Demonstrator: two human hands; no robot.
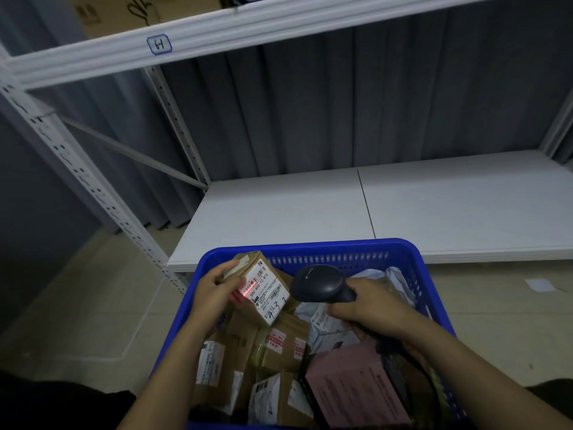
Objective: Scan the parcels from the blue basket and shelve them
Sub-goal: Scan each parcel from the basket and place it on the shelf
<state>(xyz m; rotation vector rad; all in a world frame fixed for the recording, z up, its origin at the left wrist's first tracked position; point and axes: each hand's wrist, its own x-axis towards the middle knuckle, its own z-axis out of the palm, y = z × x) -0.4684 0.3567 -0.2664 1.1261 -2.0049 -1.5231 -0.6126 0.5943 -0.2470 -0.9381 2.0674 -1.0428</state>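
A: What could go wrong from here?

B: By the left hand (217,290) the small carton (252,259) is held up over the blue basket (310,245), fingers curled round its left end and the thumb laid beside the label (268,288). The red scan line (246,293) is cast on the label's left edge and partly onto the thumb, so a missed read is judged likely. Several barcodes are printed on that one label, and the wrong one might be taken. The scanner (322,283) is gripped by the right hand (369,308), fingers wrapped round its handle. Its cable (435,398) is trailed over the parcels below and could be snagged.

A: And what can be read?

B: On the upper shelf rail a tag (159,44) is marked "6-1". On the label "502-602-12-815" appears to be printed, with "4-3 2" handwritten beneath. If that were misread, the carton could be put on the wrong shelf. The print on the pink box (356,389) cannot be made out.
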